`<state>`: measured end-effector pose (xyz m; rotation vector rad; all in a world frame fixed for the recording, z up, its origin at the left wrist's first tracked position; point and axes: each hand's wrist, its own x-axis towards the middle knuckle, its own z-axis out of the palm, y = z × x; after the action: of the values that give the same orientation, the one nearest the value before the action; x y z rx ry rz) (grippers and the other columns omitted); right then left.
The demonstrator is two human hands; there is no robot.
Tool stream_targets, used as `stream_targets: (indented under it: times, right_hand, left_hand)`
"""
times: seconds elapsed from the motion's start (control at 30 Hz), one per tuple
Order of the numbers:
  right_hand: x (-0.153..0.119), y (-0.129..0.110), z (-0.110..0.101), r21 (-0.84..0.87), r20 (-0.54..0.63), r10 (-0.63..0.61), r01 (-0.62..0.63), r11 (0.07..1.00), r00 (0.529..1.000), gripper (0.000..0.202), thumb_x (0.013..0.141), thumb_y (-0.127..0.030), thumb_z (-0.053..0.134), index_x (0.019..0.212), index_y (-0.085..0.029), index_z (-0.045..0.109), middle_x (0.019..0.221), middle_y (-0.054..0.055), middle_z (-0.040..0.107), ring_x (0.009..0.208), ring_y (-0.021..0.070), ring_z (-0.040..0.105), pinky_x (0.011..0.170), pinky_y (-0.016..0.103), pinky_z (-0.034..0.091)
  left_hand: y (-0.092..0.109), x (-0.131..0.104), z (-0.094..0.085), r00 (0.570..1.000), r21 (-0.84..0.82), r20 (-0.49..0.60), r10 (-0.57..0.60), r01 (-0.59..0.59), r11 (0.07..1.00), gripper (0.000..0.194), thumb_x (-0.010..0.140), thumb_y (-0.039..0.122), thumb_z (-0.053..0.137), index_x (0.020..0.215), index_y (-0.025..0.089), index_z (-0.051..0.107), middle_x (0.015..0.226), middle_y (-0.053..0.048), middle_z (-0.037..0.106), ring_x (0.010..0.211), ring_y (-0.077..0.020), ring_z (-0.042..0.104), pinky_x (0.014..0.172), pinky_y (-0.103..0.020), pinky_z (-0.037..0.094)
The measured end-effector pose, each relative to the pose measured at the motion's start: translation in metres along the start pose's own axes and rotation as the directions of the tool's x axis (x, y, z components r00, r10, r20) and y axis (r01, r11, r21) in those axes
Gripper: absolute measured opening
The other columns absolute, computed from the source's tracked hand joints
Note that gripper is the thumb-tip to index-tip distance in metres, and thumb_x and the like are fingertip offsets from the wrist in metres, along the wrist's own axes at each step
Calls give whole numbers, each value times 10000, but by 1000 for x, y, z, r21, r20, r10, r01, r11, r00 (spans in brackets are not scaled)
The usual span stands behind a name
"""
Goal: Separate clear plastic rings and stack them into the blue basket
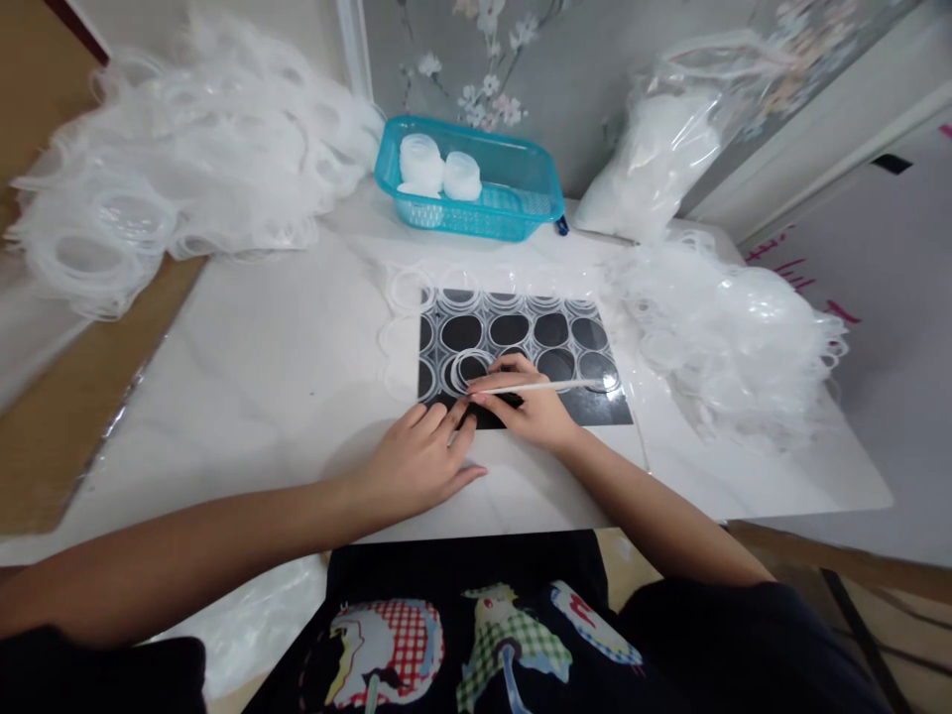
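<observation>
A thin white stick-like tool (pixel 569 385) is held pen-fashion by my right hand (pixel 541 412), its tip pointing left. Beneath the hands lies a black rectangular sheet (pixel 587 409). Over it spreads a clear plastic sheet (pixel 400 337) patterned with rows of white-edged rings. A few loose-looking overlapping rings (pixel 455 371) sit just beyond the tool's tip. My left hand (pixel 416 461) rests palm down, fingers extended and thumb apart, with its fingertips on the black sheet's near left edge, close to the tip. My right fingers hide part of the ring pattern.
A blue plastic basket (pixel 513 223) at the back holds several stacks of white discs. Heaps of ring-cut clear plastic scraps lie left (pixel 223 149) and right (pixel 744 337). A filled clear bag (pixel 661 149) leans by the wall. The white table (pixel 297 397) ends near my body.
</observation>
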<state>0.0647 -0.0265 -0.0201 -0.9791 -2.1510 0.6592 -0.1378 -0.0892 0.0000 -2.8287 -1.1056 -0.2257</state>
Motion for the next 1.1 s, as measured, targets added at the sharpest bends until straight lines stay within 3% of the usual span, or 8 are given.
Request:
stream_targets:
  times: [0.47, 0.57, 0.63, 0.67, 0.7, 0.77, 0.9, 1.1]
  right_hand:
    - [-1, 4, -5, -246, 98, -156, 176, 953, 983, 198, 889, -222, 624, 1043, -314, 706, 1097, 21, 735, 1144, 283, 557, 915, 460, 399]
    - [38, 26, -34, -344, -198, -80, 7, 939, 977, 117, 894, -248, 606, 923, -263, 719, 979, 60, 731, 1030, 279, 583, 911, 470, 397]
    - [69, 38, -54, -221, -502, 46, -179, 959, 864, 189, 938, -244, 524, 859, -217, 694, 899, 91, 725, 931, 246, 610, 878, 434, 432]
    - [81, 39, -59, -95, -579, 117, -209, 973, 807, 186, 943, -261, 514, 873, -205, 677, 884, 96, 716, 861, 223, 624, 819, 401, 463]
    - [89, 38, -61, -26, -588, 136, -187, 982, 797, 178, 940, -258, 519, 857, -198, 665, 892, 100, 711, 855, 212, 631, 806, 380, 476]
    - [93, 27, -50, 24, -508, 96, -98, 995, 856, 161, 927, -242, 542, 828, -200, 661, 914, 90, 710, 891, 206, 638, 835, 371, 483]
    - [69, -2, -2, 57, -172, 24, -14, 998, 985, 136, 908, -266, 594, 844, -252, 714, 883, 32, 731, 949, 221, 621, 902, 408, 476]
    - [51, -2, 24, 280, 51, 61, -73, 957, 997, 162, 879, -366, 642, 872, -238, 741, 900, 51, 733, 914, 207, 658, 860, 379, 527]
  left_hand:
    - [-1, 2, -1, 998, -99, 49, -38, 42, 994, 571, 951, 539, 447, 1231, 65, 599, 1245, -199, 619, 1013, -288, 578, 845, -388, 415]
    - [-2, 2, -3, 994, -104, 100, -34, 44, 994, 567, 955, 539, 444, 1251, 78, 591, 1334, -189, 572, 1056, -278, 569, 867, -371, 414]
    - [-3, 1, -5, 993, -110, 118, -31, 45, 993, 571, 956, 534, 450, 1269, 74, 578, 1357, -189, 557, 1064, -271, 569, 863, -361, 416]
    - [-3, 0, -6, 993, -112, 118, -25, 39, 993, 571, 958, 529, 449, 1276, 71, 572, 1359, -190, 557, 1065, -269, 570, 860, -359, 417]
    - [-3, -1, -7, 994, -110, 112, -14, 27, 994, 565, 961, 524, 446, 1272, 70, 574, 1356, -191, 560, 1062, -268, 572, 856, -358, 417]
    - [-2, -3, -10, 996, -81, 88, 15, -8, 997, 537, 969, 509, 435, 1247, 77, 593, 1353, -189, 567, 1036, -264, 583, 834, -355, 419]
    - [0, -6, -17, 999, 48, 38, -1, -1, 999, 442, 979, 433, 456, 1206, 92, 624, 1345, -193, 578, 931, -249, 622, 739, -341, 436]
    - [-9, -1, -21, 967, 98, 72, -243, 235, 967, 448, 944, 405, 534, 1219, 59, 606, 1284, -219, 612, 899, -284, 661, 713, -374, 481]
